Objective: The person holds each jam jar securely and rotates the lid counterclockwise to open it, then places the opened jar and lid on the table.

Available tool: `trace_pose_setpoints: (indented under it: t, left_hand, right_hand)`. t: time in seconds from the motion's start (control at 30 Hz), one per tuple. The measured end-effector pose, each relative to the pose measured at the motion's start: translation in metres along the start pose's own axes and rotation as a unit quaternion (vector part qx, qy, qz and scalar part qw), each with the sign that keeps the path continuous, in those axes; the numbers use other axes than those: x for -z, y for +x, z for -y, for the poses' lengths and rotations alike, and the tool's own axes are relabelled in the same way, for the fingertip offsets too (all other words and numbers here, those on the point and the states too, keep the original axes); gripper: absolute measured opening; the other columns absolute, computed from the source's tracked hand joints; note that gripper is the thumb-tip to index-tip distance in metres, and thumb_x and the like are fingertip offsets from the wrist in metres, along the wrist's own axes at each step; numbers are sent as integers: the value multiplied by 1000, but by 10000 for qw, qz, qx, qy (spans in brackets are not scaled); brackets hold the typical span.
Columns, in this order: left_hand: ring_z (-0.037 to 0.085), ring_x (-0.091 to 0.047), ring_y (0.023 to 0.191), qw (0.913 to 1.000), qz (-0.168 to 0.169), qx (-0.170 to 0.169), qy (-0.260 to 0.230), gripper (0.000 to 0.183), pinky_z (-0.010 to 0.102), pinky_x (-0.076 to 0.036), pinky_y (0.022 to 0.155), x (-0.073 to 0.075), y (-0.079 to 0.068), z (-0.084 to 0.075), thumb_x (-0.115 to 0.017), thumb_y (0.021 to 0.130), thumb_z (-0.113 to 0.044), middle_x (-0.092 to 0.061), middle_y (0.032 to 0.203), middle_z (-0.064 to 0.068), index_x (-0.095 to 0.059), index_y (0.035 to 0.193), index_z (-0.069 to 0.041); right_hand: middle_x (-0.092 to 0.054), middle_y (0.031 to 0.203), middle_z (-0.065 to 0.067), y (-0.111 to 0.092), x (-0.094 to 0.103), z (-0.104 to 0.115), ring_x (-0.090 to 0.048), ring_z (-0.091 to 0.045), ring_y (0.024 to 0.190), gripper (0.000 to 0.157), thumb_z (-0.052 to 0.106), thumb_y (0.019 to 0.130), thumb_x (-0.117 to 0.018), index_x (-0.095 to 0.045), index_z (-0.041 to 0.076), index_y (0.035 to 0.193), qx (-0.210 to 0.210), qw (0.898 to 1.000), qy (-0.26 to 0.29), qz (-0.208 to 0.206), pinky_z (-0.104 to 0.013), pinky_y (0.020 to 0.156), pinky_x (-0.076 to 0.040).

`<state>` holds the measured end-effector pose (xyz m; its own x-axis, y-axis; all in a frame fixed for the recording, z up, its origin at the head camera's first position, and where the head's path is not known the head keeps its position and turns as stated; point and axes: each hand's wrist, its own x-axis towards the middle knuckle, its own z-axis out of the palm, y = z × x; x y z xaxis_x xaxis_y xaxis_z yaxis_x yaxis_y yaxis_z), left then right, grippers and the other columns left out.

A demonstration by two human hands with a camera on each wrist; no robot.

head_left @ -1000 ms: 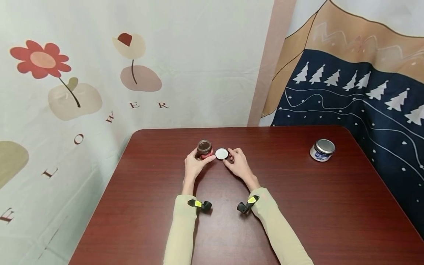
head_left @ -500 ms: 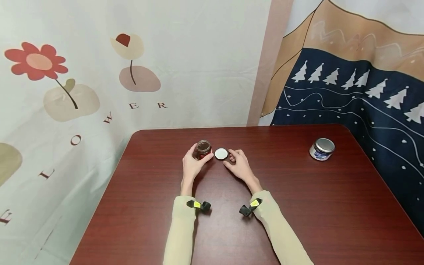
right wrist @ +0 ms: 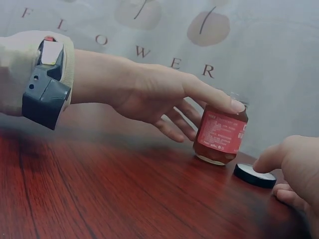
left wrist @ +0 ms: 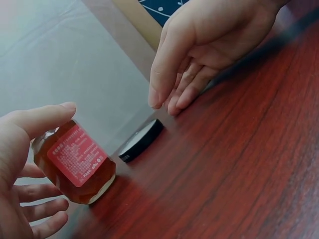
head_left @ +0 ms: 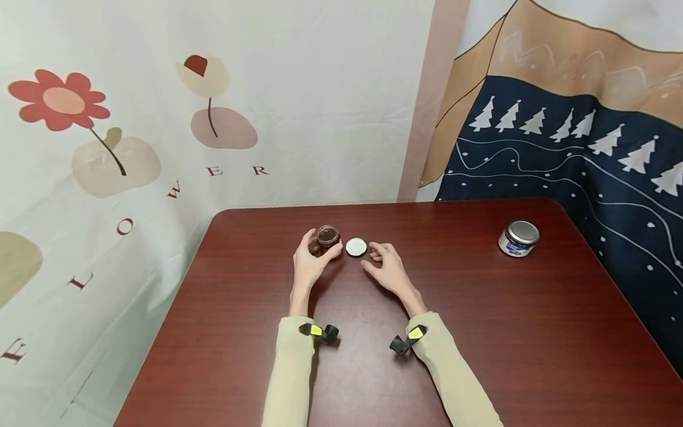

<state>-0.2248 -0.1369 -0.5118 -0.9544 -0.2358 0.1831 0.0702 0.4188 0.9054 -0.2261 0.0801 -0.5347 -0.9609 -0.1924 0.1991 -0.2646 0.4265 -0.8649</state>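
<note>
An uncapped glass jar [head_left: 328,237] of brown contents stands on the table, its red label [left wrist: 79,155] facing my wrists. My left hand [head_left: 308,264] holds it between the thumb, laid along the jar's shoulder, and the forefinger on the far side; the lower fingers spread loosely beside it. A black-rimmed lid [head_left: 356,247] lies on the table just right of the jar, white inside up. My right hand [head_left: 388,270] is to the right of the lid, fingers loosely bent and holding nothing. In the right wrist view its thumb overlaps the edge of the lid [right wrist: 254,175].
A second jar [head_left: 519,239], with a silver lid and a blue-and-white label, stands at the table's far right. The dark red wooden table [head_left: 352,373] ends at a flower-printed cloth [head_left: 331,118] and a navy cloth [head_left: 533,160] behind.
My right hand has let go of the lid and drawn slightly right, leaving it on the table. My left hand stays at the jar, its thumb slightly higher toward the jar's shoulder.
</note>
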Motion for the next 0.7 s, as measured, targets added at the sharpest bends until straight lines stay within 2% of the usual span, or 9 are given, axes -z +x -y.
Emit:
trace_pose_setpoints:
  t: [0.3, 0.5, 0.7]
  left_hand:
    - [32, -60, 113, 9998, -110, 68, -151, 84, 47, -46, 99, 5, -1, -9, -88, 77, -36, -63, 128, 16, -49, 146, -7]
    - [33, -59, 114, 9998, -177, -49, -62, 81, 49, -46, 98, 10, -2, -15, -86, 80, -37, -62, 128, 15, -49, 146, -7]
    - [32, -58, 114, 9993, -298, -219, -77, 76, 49, -47, 96, 15, -2, -20, -84, 82, -38, -60, 132, 19, -51, 145, -10]
  right_hand:
    - [-55, 125, -23, -2, 7, 8, -63, -32, 107, 55, 14, 90, -75, -55, -6, 137, 97, 9998, -16, 162, -42, 95, -51]
    - [-56, 128, -23, -4, 13, 15, -62, -32, 108, 54, 15, 91, -74, -55, -4, 138, 224, 9996, -92, 175, -44, 92, -52]
    - [-53, 134, -20, -5, 19, 23, -61, -33, 113, 56, 20, 92, -73, -54, -1, 141, 190, 9993, -258, 215, -46, 98, -48]
